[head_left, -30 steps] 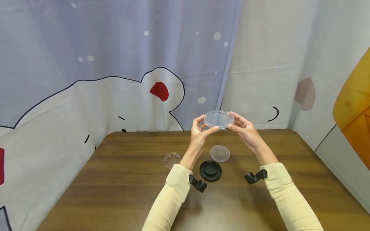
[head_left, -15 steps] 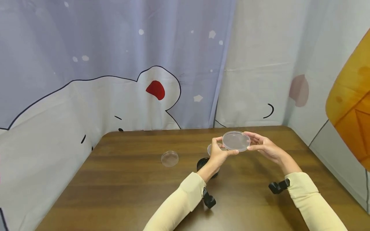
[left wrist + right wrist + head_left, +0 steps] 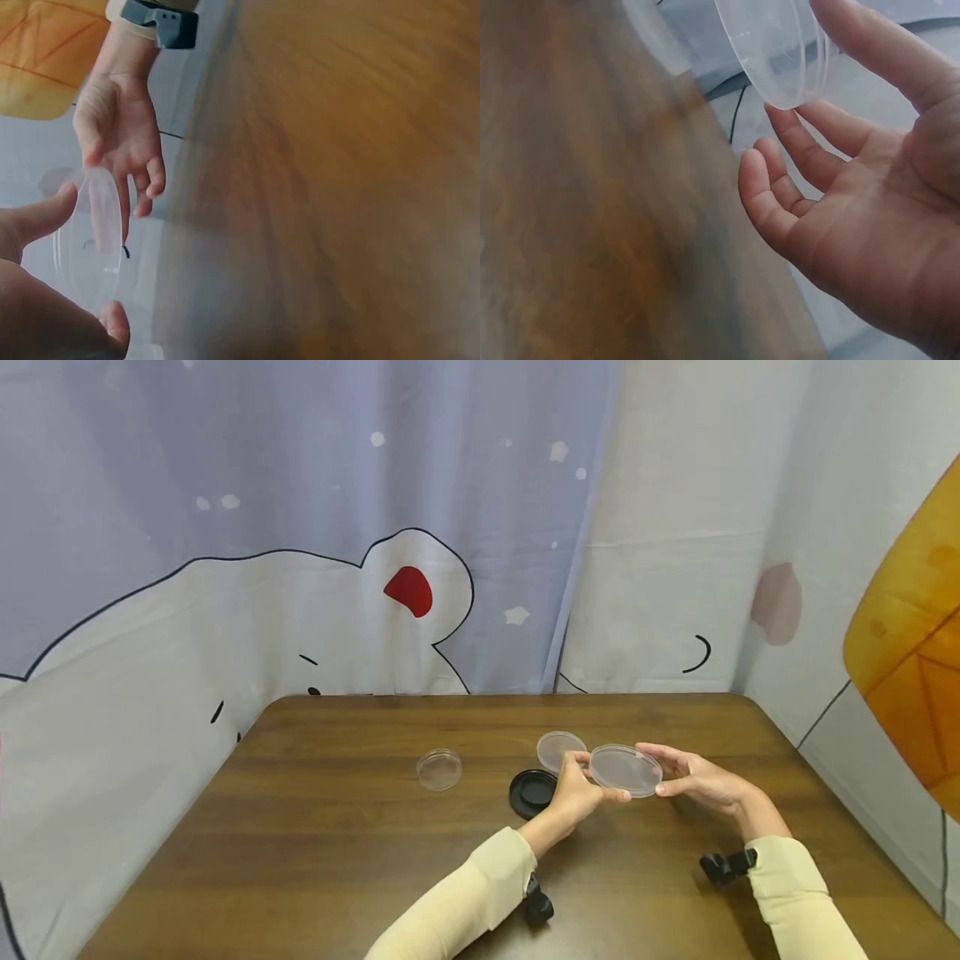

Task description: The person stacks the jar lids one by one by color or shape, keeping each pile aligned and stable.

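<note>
"Head view?"
"The left hand [image 3: 579, 793] and right hand [image 3: 708, 783] pinched a clear round dish [image 3: 626, 770] above the table [image 3: 322, 860]."
"Left wrist?"
"Left thumb [image 3: 49, 214] lay against the dish."
"Right wrist?"
"Right fingertips [image 3: 783, 120] touched its rim."

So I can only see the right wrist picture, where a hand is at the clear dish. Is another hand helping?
Observer: Yes. The head view shows the left hand holding the other side of the clear dish.

Operator: Cool! Is there anything black and round on the table?

Observer: Yes, a black round piece lies on the table, partly hidden by the left hand in the head view.
</note>
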Action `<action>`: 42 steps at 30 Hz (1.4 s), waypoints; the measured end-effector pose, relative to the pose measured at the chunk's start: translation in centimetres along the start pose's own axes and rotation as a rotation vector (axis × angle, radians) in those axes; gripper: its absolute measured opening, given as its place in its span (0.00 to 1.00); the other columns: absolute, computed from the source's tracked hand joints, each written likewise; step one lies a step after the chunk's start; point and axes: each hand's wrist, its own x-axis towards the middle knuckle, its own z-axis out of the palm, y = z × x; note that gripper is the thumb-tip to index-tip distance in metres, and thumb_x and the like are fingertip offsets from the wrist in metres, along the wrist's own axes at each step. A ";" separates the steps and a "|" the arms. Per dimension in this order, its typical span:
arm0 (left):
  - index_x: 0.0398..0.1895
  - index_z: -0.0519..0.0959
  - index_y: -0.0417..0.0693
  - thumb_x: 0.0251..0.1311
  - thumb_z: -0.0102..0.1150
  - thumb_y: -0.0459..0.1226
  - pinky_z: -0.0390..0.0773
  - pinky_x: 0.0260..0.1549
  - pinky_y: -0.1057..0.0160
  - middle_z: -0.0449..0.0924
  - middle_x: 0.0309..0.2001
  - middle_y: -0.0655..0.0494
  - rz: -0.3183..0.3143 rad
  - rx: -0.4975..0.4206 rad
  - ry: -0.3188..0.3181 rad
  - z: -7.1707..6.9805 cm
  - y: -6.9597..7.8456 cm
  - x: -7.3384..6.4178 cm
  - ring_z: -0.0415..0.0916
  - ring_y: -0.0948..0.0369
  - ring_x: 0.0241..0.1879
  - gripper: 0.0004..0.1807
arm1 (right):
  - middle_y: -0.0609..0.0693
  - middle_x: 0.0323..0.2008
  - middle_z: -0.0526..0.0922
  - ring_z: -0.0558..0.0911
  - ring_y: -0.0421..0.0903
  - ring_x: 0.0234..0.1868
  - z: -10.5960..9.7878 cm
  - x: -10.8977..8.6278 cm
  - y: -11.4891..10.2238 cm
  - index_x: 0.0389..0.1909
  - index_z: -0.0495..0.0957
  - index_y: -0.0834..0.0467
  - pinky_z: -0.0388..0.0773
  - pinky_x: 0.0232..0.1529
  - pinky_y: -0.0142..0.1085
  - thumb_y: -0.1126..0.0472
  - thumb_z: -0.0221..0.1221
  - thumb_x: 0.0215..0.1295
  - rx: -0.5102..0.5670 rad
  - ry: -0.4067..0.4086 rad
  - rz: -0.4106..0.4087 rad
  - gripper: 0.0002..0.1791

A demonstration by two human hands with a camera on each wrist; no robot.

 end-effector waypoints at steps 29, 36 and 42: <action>0.61 0.66 0.33 0.27 0.83 0.32 0.73 0.55 0.59 0.75 0.54 0.42 0.049 0.445 -0.024 0.9 -1.2 -0.6 0.70 0.50 0.54 0.51 | 0.78 0.67 0.56 0.72 0.34 0.49 1.1 -0.3 2.1 0.72 0.49 0.73 0.74 0.48 0.27 0.65 0.68 0.56 -0.131 -0.021 0.044 0.49; 0.66 0.63 0.27 0.28 0.84 0.35 0.72 0.60 0.55 0.71 0.60 0.36 0.048 0.534 -0.039 0.8 -1.3 -0.6 0.68 0.46 0.58 0.57 | 0.76 0.68 0.56 0.71 0.36 0.49 1.2 -0.1 1.9 0.73 0.50 0.71 0.72 0.47 0.29 0.65 0.68 0.55 -0.150 -0.015 0.057 0.49; 0.65 0.65 0.27 0.28 0.84 0.34 0.71 0.61 0.54 0.69 0.61 0.36 0.063 0.552 -0.065 0.5 -1.5 -0.4 0.66 0.45 0.59 0.55 | 0.75 0.67 0.57 0.69 0.36 0.50 1.2 0.2 1.8 0.73 0.48 0.71 0.73 0.47 0.29 0.65 0.68 0.55 -0.164 -0.021 0.054 0.51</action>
